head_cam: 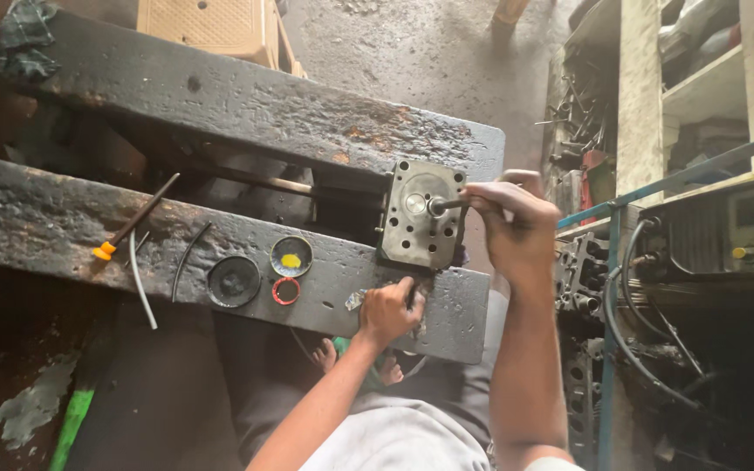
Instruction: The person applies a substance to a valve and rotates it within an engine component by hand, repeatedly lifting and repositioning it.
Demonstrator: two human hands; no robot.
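Cyl. head (421, 216) is lying flat on bench edge; R hand (506, 214), nearer, is gripping valve stem (443, 205) pointing right of it, L hand (387, 310) bracing just below, closed, contents unclear.

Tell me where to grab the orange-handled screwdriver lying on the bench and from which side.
Grip the screwdriver by its orange handle end, probably the thickest part, lying at the near lower left with open bench around it. Come from above, fingers across the handle; the dark shaft slants up and right, away from the white tube beside it.
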